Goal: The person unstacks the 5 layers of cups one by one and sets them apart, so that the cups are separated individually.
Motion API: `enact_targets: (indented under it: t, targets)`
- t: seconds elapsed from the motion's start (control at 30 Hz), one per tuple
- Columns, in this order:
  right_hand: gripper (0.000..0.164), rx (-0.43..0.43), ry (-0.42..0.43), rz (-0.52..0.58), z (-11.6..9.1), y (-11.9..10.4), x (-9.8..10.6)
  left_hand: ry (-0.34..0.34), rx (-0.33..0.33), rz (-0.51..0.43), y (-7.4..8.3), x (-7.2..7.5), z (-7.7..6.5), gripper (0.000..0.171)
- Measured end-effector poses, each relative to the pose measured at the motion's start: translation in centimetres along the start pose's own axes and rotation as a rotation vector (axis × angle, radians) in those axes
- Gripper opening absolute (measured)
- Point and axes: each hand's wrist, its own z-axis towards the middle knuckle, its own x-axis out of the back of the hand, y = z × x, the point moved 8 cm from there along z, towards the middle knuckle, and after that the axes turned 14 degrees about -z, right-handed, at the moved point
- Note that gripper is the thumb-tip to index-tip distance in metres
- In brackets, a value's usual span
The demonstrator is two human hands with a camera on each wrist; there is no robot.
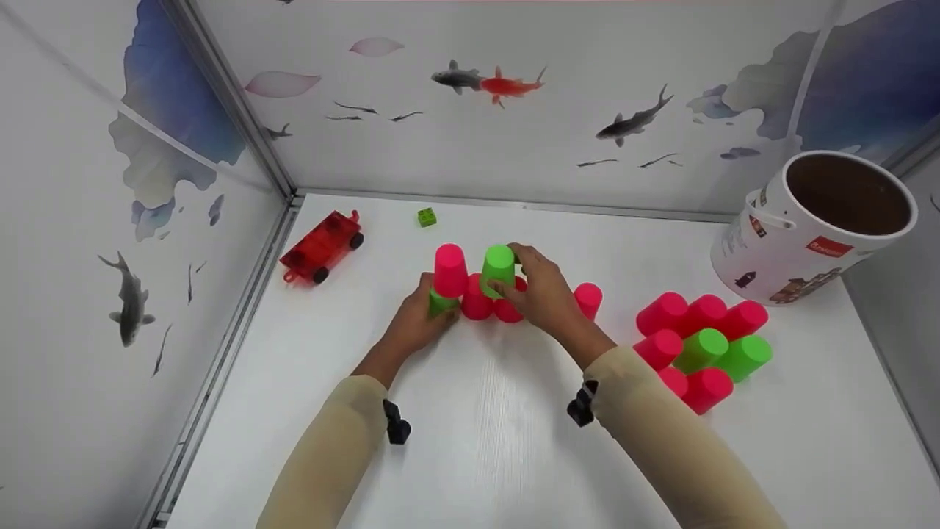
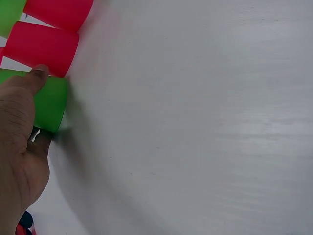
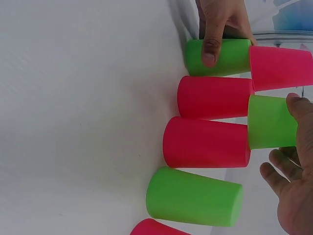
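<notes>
Steadily, our two hands hold a row of upturned cups on the white tabletop (image 1: 477,441). Our left hand (image 1: 417,321) grips the lower green cup (image 1: 441,303) at the row's left end, its thumb laid across the near face and its fingers round the outer side. Next to it stand the first lower red cup (image 1: 477,300) and the second lower red cup (image 3: 208,143), then another green cup (image 3: 194,198) and an end red cup (image 1: 588,297).

On the second level, the upper red cup (image 1: 450,268) bridges the lower green cup and its red neighbour. Beside it, our right hand (image 1: 542,294) pinches the upper green cup (image 1: 499,258) between thumb and fingers, its rim over both lower red cups and seeming to touch them.

To the right we see a cluster of red and green cups (image 1: 703,353), and behind it a white bucket (image 1: 760,246) with printed pictures. Toward the back left sit a red toy wagon (image 1: 322,246) and a small green toy brick (image 1: 427,217), well apart from our row.
</notes>
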Motion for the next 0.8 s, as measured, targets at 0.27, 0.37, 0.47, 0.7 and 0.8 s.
enact_targets:
  t: [0.27, 0.37, 0.47, 0.7, 0.8]
  targets:
    - [0.066, 0.060, 0.087, 0.008, -0.6, 0.1, 2.7, 0.019, 0.029, 0.017, -0.1, 0.0, 0.1, 0.068]
    - [0.066, 0.068, 0.108, 0.015, -0.9, 0.5, 4.0, 0.021, 0.046, 0.019, -0.2, 0.0, 0.0, 0.071]
    - [0.067, 0.071, 0.120, 0.022, -1.3, 1.0, 5.4, 0.021, 0.053, 0.014, -0.2, 0.0, -0.1, 0.074]
    - [0.073, 0.082, 0.169, -0.011, -2.4, 2.5, 7.9, 0.014, 0.035, 0.008, 0.0, 0.0, 0.0, 0.072]
    - [0.072, 0.084, 0.190, -0.027, -3.0, 3.1, 8.8, 0.015, 0.035, 0.011, 0.0, -0.1, 0.0, 0.071]
